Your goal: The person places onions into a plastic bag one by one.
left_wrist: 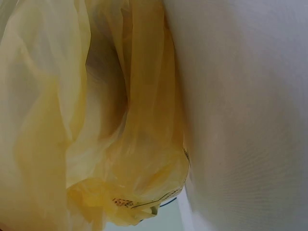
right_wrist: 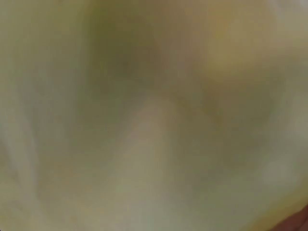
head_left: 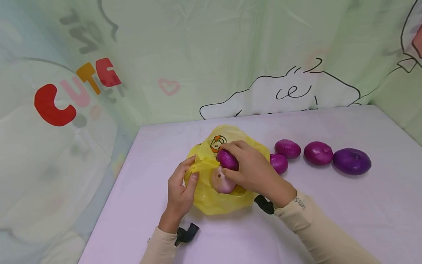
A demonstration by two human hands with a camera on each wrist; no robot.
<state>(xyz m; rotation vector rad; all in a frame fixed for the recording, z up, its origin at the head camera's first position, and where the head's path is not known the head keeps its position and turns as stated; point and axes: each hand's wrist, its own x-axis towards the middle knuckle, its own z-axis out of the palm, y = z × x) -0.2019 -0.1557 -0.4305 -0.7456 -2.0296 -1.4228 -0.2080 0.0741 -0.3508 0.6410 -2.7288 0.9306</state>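
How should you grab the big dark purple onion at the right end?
Probably from above, gripping its rounded middle with fingers on the far side and thumb on the near side. The dark purple onion lies wide and low; its front and back look free, while another onion crowds its left.

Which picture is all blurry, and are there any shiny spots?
Right wrist: very blurry, just yellowish-green and brownish smears; left wrist: dim and a bit soft, though folds show in the yellow bag; head: mostly clear, with small shiny spots on the purple onions.
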